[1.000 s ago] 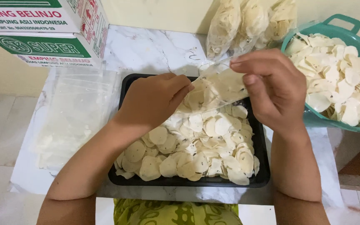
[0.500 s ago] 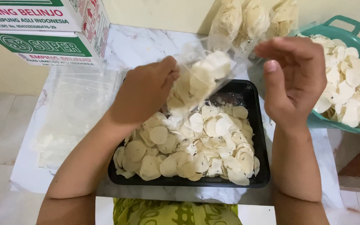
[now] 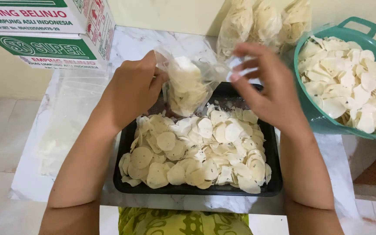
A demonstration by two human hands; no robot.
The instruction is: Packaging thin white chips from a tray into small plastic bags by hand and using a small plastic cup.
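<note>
Clear plastic bag (image 3: 187, 85) of pale chips, upper centre: your left hand (image 3: 131, 93) and right hand (image 3: 268, 89) both pinch it above the black tray (image 3: 196, 189).

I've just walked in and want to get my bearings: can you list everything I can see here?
Tray: one, black, centre of the table, full of pale round chips.
Clear bag: one, part-filled with chips, held above the tray.
Filled bags: about three, clear, at the back.
Basin: one, teal, right, heaped with chips.
Empty bags: a stack, clear, left of the tray.
Cardboard boxes: two, white and green, top left.
Table: one, white marble.
Left hand: gripping the bag.
Right hand: at the bag's mouth.
</note>
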